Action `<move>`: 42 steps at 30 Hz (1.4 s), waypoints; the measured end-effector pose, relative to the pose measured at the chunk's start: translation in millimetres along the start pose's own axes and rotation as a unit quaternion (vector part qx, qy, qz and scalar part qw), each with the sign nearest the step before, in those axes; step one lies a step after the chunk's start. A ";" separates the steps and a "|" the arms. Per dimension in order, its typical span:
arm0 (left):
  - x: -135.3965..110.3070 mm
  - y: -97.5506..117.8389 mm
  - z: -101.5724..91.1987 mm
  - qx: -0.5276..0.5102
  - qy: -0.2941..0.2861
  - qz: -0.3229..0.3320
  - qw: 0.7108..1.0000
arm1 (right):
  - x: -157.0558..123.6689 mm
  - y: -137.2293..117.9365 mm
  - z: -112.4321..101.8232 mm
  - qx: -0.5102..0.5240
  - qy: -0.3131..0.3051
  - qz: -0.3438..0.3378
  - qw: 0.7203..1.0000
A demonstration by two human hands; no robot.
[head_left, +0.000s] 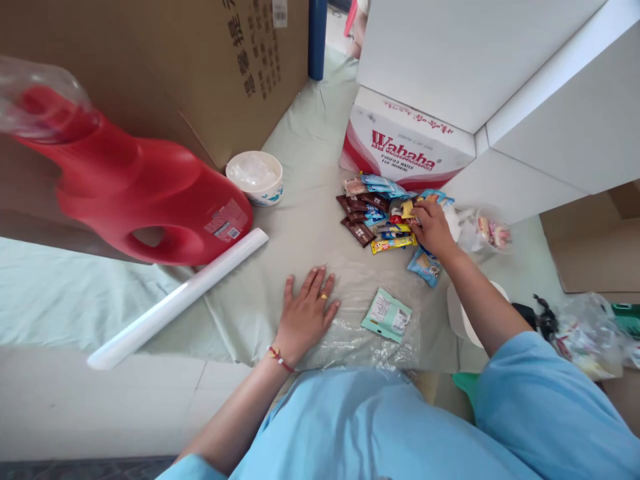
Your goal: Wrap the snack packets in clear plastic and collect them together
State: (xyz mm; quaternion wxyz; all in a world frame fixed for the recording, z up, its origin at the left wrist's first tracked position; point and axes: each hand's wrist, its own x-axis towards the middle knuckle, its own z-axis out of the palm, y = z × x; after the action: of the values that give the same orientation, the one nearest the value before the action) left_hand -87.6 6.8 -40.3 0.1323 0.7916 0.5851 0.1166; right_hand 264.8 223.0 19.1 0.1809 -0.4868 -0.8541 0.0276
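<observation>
Before the Wahaha carton (pixel 407 150), I can't tell whether my right hand (pixel 433 227), over snacks (pixel 393 228), grips any; left hand (pixel 306 319) splayed.

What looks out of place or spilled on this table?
No spill or damage stands out. The mint-green packet lies apart from the snack pile, nearer the person, so it looks like a stray. The red jug appears to lean, though that may be lens distortion.

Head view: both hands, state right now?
Left hand: open, palm down, nothing visibly held.
Right hand: at a yellow snack packet in the pile; can't tell whether its grip is closed.
</observation>
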 end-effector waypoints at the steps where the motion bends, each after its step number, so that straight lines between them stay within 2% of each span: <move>1: 0.1 0.1 -0.6 0.001 -0.001 0.001 1.000 | -7.6 0.7 0.3 0.002 0.014 0.012 1.000; 5: 0.0 1.1 -2.4 -0.001 -0.001 -0.001 1.000 | -13.7 -4.4 6.0 0.027 0.077 0.059 0.995; 8: -0.2 1.1 -2.0 -0.003 0.002 -0.003 1.000 | 2.8 -3.8 11.2 0.075 0.167 0.121 0.976; 11: -0.3 0.5 -1.1 0.002 0.002 -0.003 1.000 | 29.9 6.9 14.3 0.145 0.244 0.184 0.941; 15: -0.2 -0.1 -1.4 0.009 -0.003 -0.001 1.000 | 61.5 25.6 5.8 0.260 0.252 0.186 0.914; 18: -0.1 0.1 -2.0 0.004 -0.003 -0.001 1.000 | 59.7 26.4 -12.5 0.301 0.231 0.205 0.902; 21: 0.1 0.4 -1.7 -0.004 -0.001 -0.003 1.000 | 25.3 1.0 -30.5 0.314 0.175 0.229 0.905; 23: 0.3 0.5 -1.1 -0.007 0.000 -0.004 1.000 | -13.2 -32.3 -35.7 0.308 0.065 0.218 0.924; 25: 0.6 0.6 -0.6 -0.008 0.001 -0.004 1.000 | -57.9 -74.5 -33.1 0.279 -0.062 0.166 0.944; 26: 0.7 0.6 -0.4 -0.008 0.001 -0.004 1.000 | -80.6 -96.8 -29.2 0.254 -0.096 0.137 0.953; 29: 0.9 1.0 -0.5 -0.001 0.002 -0.004 1.000 | -140.1 -155.9 -12.0 0.150 -0.136 0.105 0.974; 31: 1.0 1.3 -0.9 0.004 0.003 -0.004 1.000 | -167.2 -180.3 -0.4 0.105 -0.150 0.106 0.977; 34: 1.7 1.5 -1.1 0.013 0.004 -0.004 1.000 | -187.8 -189.2 10.7 0.068 -0.140 0.129 0.979; 38: 2.9 1.4 -0.2 0.027 0.002 -0.004 1.000 | -192.3 -168.0 11.5 0.036 -0.113 0.172 0.978; 42: 3.3 2.3 0.2 0.032 0.001 -0.009 0.999 | -184.0 -146.5 -0.5 0.044 -0.098 0.169 0.980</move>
State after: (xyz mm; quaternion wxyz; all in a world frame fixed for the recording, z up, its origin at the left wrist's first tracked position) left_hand -84.6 9.3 -39.6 0.1073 0.7901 0.5956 0.0975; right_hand 229.4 -8.7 0.3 0.1109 -0.6109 -0.7707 0.1430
